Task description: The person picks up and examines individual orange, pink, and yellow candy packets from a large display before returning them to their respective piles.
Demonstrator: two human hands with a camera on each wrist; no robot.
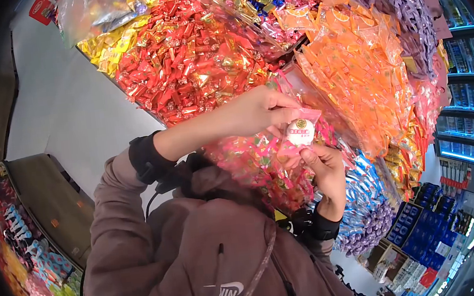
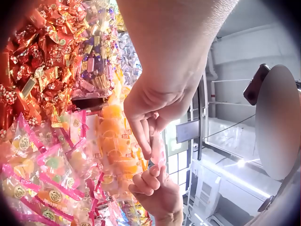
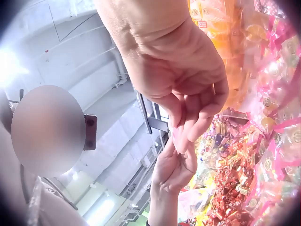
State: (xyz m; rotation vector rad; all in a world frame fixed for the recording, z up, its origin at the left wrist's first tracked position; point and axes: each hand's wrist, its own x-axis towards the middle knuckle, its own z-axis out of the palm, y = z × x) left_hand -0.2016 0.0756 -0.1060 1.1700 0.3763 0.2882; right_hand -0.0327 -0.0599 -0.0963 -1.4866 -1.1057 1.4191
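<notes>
Between my hands is a small wrapped candy point(image 1: 301, 132), white and round in a clear packet with pink ends and pink print. My left hand point(image 1: 257, 111) pinches its upper pink end between thumb and fingers. At the lower end, my right hand point(image 1: 327, 174) grips the packet with its thumb on the near face. In the left wrist view, only a pink sliver of the candy packet point(image 2: 160, 153) shows between the hands. Right below the hands lies a heap of clear, pink-edged candy packets point(image 1: 268, 170).
Red-wrapped candies point(image 1: 187, 61) are piled beyond my left forearm. Orange packets point(image 1: 349, 61) heap up to the right, with blue-and-white striped ones point(image 1: 363, 192) nearer me. Clear dividers separate the piles. Lit shelves point(image 1: 466, 101) stand at far right, and a brown-topped display point(image 1: 52, 208) at left.
</notes>
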